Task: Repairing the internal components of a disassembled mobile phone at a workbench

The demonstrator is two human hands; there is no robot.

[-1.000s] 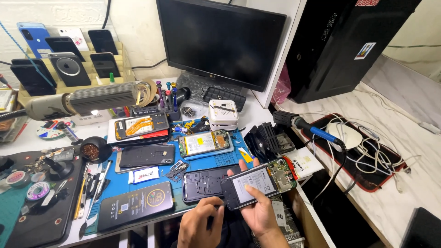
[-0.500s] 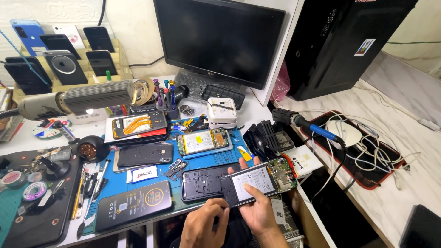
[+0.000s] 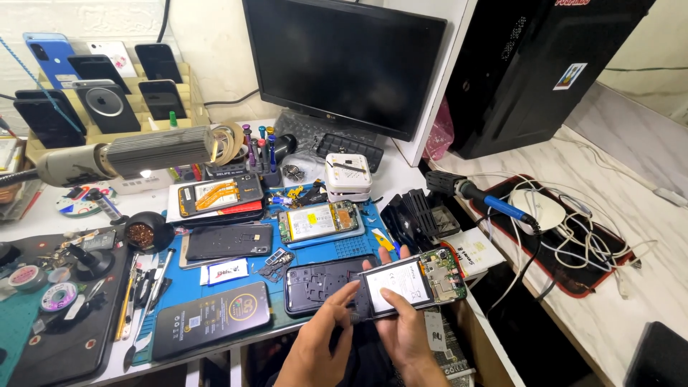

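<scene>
Holding an opened phone point(image 3: 410, 283) above the front edge of the bench point(image 3: 401, 172), the right hand point(image 3: 408, 333) cradles it from below, thumb lying on the white battery, its grip clamped on the phone. Its long axis runs roughly from 8 o'clock to 2 o'clock, the green circuit board end pointing toward 2 o'clock. The left hand point(image 3: 322, 337) comes in from 7 o'clock, fingertips point(image 3: 352, 289) pinched on the phone's dark near end. Just beside it at 9 o'clock, a dark phone frame point(image 3: 322, 284) lies on the blue mat point(image 3: 183, 287).
</scene>
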